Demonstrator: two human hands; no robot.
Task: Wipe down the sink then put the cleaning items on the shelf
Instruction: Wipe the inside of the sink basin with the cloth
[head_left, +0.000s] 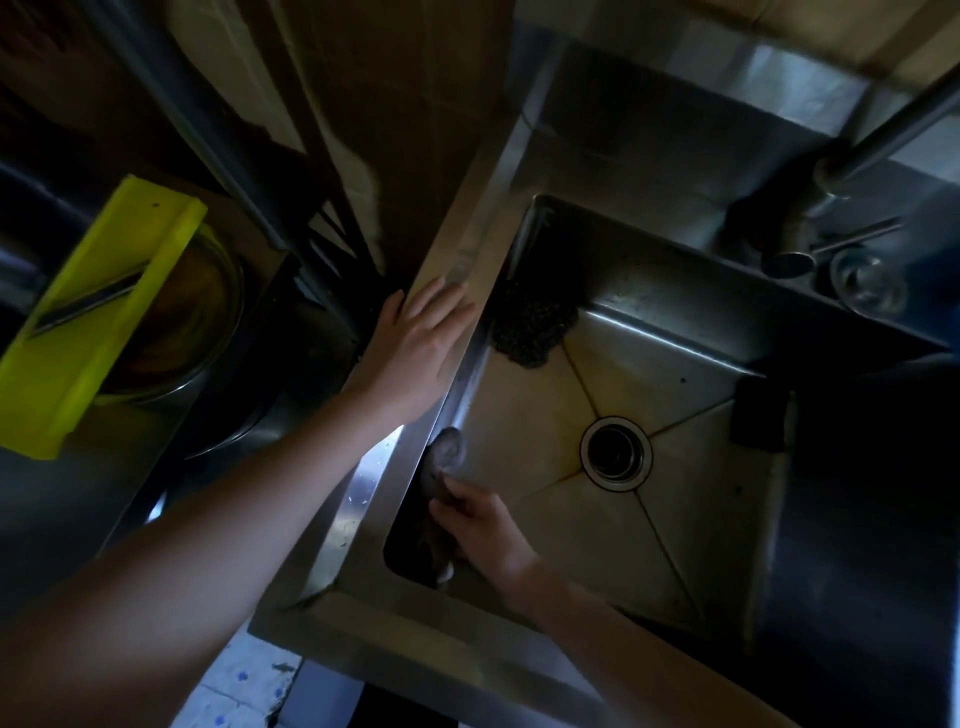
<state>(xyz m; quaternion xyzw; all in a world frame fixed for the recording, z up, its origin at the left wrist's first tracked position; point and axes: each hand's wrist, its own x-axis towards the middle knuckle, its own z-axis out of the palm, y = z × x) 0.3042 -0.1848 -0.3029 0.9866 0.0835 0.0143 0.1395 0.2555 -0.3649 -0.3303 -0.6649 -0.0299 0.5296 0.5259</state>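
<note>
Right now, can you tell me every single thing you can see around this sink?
sink: one, silver, centre right
drain: one, silver, middle of the basin floor
scouring pad: one, dark, basin's far left corner
sponge: one, black, against the basin's right wall
cloth: one, grey-brown, against the basin's left wall
faucet: one, silver, upper right behind the basin
slicer: one, yellow-green, across the bowl, left
bowl: one, shiny, under the slicer
left hand: one, flat on the sink's left rim
right hand: one, gripping the cloth
</note>
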